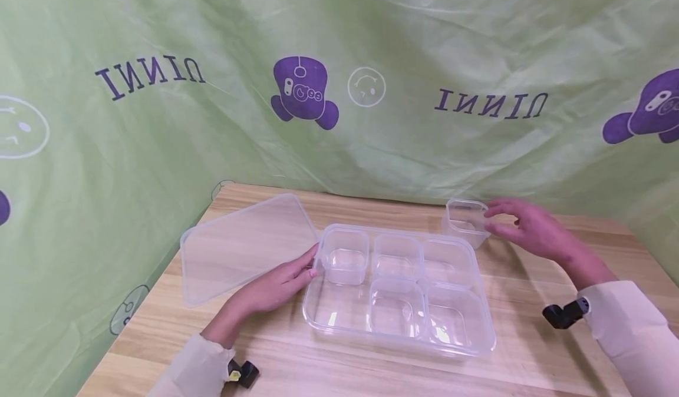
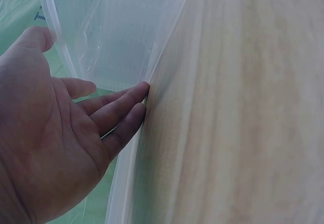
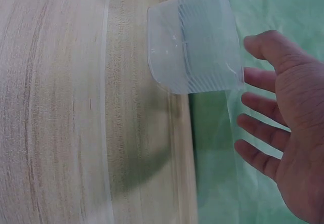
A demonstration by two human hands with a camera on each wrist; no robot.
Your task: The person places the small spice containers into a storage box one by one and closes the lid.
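A large transparent plastic box lies on the table with several small square containers inside; its bare floor shows at the front left. My left hand is at the box's left side, fingers extended. The left wrist view shows that hand with its fingertips by the box's lower edge and the thumb near the rim. Behind the box's right corner stands a separate small transparent container, upright. Beside it is my right hand, fingers spread; the right wrist view shows the index fingertip at the container's edge, without a grip.
A flat translucent lid lies left of the box, partly behind my left forearm. Wood-grain table surface extends in front. A green printed cloth hangs along the table's back and left edges.
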